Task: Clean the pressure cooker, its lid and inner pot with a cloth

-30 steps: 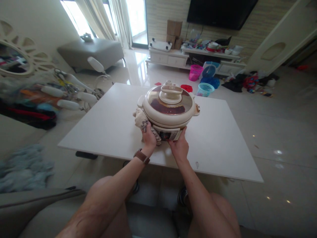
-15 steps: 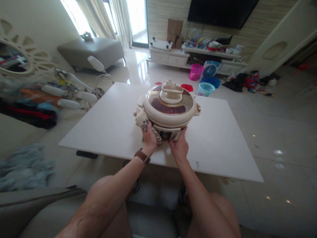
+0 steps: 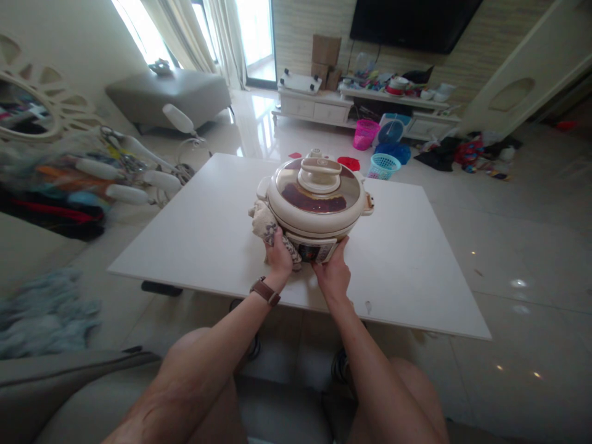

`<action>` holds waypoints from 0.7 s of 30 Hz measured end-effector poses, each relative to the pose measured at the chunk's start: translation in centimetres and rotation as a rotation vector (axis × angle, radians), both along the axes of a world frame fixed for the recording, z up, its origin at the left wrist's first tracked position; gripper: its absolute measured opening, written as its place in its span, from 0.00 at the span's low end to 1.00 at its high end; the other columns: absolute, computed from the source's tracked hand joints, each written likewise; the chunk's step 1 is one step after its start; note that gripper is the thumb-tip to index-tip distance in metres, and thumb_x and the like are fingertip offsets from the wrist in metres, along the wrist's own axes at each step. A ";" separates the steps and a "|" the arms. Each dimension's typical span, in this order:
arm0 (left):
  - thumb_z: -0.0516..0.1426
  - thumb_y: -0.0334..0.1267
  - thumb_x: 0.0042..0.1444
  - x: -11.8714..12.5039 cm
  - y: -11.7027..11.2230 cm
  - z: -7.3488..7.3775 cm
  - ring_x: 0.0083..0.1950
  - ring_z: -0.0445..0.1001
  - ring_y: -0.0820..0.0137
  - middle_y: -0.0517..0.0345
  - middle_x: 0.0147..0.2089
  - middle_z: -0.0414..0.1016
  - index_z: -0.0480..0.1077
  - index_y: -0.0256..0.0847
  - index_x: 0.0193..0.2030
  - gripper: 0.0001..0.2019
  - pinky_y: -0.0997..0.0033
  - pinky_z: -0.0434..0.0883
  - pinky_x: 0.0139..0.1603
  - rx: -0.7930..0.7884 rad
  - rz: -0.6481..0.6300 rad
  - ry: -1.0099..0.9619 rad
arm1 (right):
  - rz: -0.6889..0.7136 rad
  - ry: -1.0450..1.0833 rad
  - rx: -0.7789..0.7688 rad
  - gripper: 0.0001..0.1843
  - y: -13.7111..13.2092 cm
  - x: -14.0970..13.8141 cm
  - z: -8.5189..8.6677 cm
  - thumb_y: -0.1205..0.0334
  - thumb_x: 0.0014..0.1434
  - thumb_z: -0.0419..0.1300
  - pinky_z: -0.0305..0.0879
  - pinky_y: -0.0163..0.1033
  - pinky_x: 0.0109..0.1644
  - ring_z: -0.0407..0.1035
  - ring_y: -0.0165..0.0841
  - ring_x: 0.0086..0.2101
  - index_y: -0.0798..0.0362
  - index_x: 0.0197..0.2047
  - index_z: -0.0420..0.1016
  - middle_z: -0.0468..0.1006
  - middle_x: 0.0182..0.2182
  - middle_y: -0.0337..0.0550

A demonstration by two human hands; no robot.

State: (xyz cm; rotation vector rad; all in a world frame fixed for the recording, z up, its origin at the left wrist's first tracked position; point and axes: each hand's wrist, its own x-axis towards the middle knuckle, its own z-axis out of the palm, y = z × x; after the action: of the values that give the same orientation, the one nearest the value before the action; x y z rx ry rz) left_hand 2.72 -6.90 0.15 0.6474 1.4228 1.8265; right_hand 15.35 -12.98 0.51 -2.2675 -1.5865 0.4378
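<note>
A cream electric cooker [image 3: 315, 222] with a glass-windowed lid [image 3: 319, 185] stands on the white table [image 3: 185, 228]. Something dark red-brown shows through the glass. My left hand [image 3: 279, 256], a brown watch on its wrist, is closed round a patterned cloth [image 3: 266, 225] pressed against the cooker's left side. With its fingers under the front right of the base, my right hand [image 3: 333, 271] grips the cooker beside the control panel [image 3: 309, 251]. The undersides of the fingers are hidden.
Behind the table stand a pink basket [image 3: 365, 134], a light-blue basket [image 3: 385, 165] and a cluttered low cabinet [image 3: 314, 110]. A white multi-arm lamp [image 3: 161, 180] is at the left, near a heap of clothes [image 3: 60, 197]. A small clear item [image 3: 368, 306] lies near the table's front edge.
</note>
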 end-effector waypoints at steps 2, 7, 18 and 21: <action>0.57 0.44 0.66 0.0 0.0 0.0 0.75 0.67 0.61 0.44 0.71 0.73 0.75 0.39 0.61 0.20 0.58 0.57 0.80 0.020 -0.002 0.002 | 0.000 0.000 0.000 0.62 0.0 0.0 0.0 0.51 0.66 0.62 0.72 0.47 0.48 0.81 0.53 0.48 0.64 0.80 0.19 0.79 0.60 0.66; 0.57 0.44 0.66 0.1 -0.1 0.3 0.74 0.68 0.62 0.45 0.67 0.77 0.77 0.40 0.57 0.17 0.58 0.58 0.79 0.049 -0.005 -0.036 | 0.001 0.008 0.014 0.61 0.0 -0.2 0.0 0.51 0.66 0.61 0.72 0.45 0.48 0.81 0.51 0.48 0.64 0.80 0.19 0.80 0.59 0.65; 0.55 0.50 0.66 -2.8 2.8 3.0 0.72 0.71 0.56 0.47 0.62 0.79 0.78 0.40 0.56 0.21 0.53 0.61 0.78 0.257 0.134 0.113 | 0.061 0.087 0.040 0.59 0.2 2.0 0.4 0.60 0.61 0.63 0.71 0.43 0.46 0.82 0.49 0.46 0.63 0.82 0.29 0.85 0.51 0.58; 0.66 0.56 0.56 -2.4 1.5 5.0 0.77 0.64 0.48 0.46 0.64 0.79 0.82 0.45 0.55 0.25 0.48 0.51 0.82 0.336 -0.149 0.480 | 0.073 0.160 0.034 0.57 0.0 2.8 1.2 0.62 0.59 0.64 0.71 0.41 0.45 0.83 0.46 0.43 0.60 0.82 0.35 0.87 0.44 0.52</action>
State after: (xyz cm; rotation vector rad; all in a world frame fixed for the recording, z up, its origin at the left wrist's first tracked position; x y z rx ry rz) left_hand 0.36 -5.39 5.12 1.4001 1.3146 1.8831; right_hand 18.19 -12.96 1.68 -2.0980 -1.5873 0.5916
